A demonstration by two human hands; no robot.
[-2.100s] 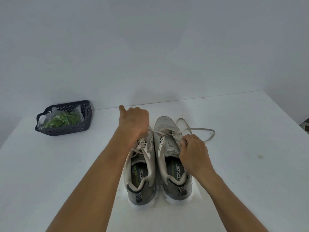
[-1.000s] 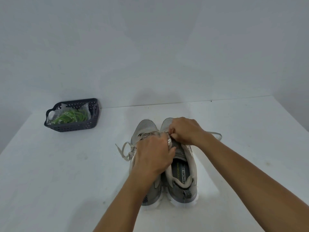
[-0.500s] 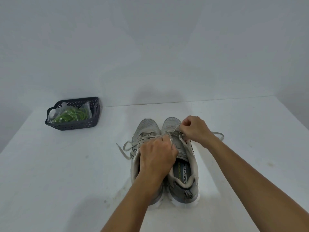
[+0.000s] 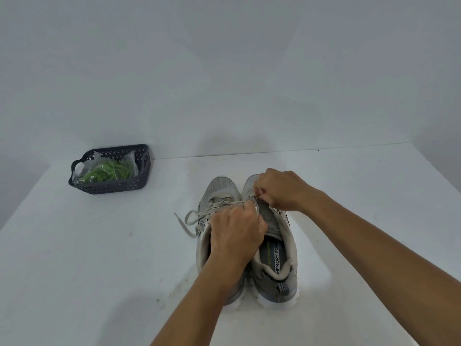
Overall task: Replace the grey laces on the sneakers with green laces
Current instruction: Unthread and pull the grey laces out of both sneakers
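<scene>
Sneakers (image 4: 249, 236) sit mid-table (image 4: 74, 270); both my hands, left (image 4: 234, 236) and right (image 4: 282, 191), pinch grey lace (image 4: 197, 216) (basket (image 4: 112, 188) at far-left edge, bare table between).

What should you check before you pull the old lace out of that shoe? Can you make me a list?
1. Right hand pinches the grey lace at the right sneaker: ok.
2. Left hand grips the lace too: cannot tell, fingers hidden.
3. Lace untied: ok, loose ends trail over the left sneaker.
4. Sneakers flat on the table, side by side: ok.
5. Green laces ready: not ok, in a bag inside the basket.
</scene>
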